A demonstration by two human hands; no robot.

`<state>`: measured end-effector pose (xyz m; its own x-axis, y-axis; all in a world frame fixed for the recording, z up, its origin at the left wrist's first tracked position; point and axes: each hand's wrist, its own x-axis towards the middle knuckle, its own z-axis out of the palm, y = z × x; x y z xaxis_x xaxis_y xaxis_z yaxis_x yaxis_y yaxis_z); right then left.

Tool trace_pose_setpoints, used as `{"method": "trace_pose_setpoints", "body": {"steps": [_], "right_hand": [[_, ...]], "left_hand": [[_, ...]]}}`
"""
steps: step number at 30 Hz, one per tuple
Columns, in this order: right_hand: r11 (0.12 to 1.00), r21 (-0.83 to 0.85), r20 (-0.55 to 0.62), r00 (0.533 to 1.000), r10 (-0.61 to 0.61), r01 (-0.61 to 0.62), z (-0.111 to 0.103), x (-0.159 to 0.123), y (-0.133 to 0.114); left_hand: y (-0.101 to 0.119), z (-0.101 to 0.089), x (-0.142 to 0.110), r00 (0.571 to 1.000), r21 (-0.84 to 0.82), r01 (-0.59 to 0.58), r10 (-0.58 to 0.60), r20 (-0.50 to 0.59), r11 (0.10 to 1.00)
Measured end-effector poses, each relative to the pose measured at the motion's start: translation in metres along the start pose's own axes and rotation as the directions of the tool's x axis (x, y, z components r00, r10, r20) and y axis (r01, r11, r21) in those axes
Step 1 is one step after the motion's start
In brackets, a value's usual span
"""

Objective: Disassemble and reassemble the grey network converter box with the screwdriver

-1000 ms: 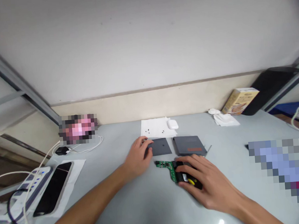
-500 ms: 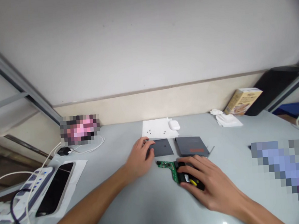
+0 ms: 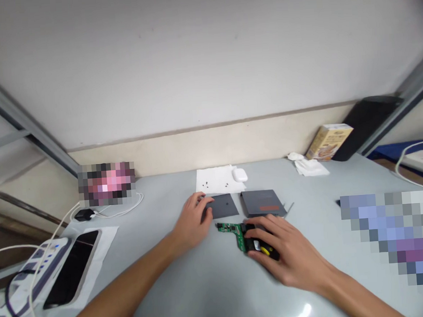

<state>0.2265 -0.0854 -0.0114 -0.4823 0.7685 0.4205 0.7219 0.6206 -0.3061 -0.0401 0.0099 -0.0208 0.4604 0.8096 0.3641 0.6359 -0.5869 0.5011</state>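
Observation:
A green circuit board (image 3: pixel 234 229) is joined to a black part with a yellow patch (image 3: pixel 266 250). Over that black part is my right hand (image 3: pixel 288 249), its fingers and thumb closed on both sides. The board sticks out to the left, low over the table or on it. My left hand (image 3: pixel 190 225) curls round the left end of a flat dark grey panel (image 3: pixel 224 206) lying on the table; its fingertips partly cover that end. Behind my right hand lies a dark grey casing (image 3: pixel 261 202) with a reddish label. A thin grey tool (image 3: pixel 289 209) shows beside it.
Small dark bits, perhaps screws, lie on white paper (image 3: pixel 213 177) beside a white case (image 3: pixel 240 175). Crumpled tissue (image 3: pixel 311 167), a yellow box (image 3: pixel 328 142) and a black cylinder (image 3: pixel 366 126) stand back right. A phone (image 3: pixel 72 269), power strip (image 3: pixel 41 262) and cables are left.
The whole view has shifted slightly, so everything sits a little further left. Both hands keep the same holds, and the board and panel stay in place relative to each other.

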Motion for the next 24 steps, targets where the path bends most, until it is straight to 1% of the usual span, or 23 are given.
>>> {"method": "trace_pose_setpoints", "body": {"steps": [11, 24], "right_hand": [[1.0, -0.012, 0.052, 0.998, 0.028, -0.028, 0.0014, -0.0009, 0.0019], [0.998, 0.019, 0.074, 0.996, 0.057, -0.058, -0.0004, -0.0024, 0.0018]], "left_hand": [[-0.0025, 0.0029, -0.0003, 0.999, 0.024, -0.05, 0.05, -0.018, 0.998], [-0.0041, 0.004, -0.0011, 0.998, 0.042, -0.057, 0.059, -0.034, 0.997]]}}
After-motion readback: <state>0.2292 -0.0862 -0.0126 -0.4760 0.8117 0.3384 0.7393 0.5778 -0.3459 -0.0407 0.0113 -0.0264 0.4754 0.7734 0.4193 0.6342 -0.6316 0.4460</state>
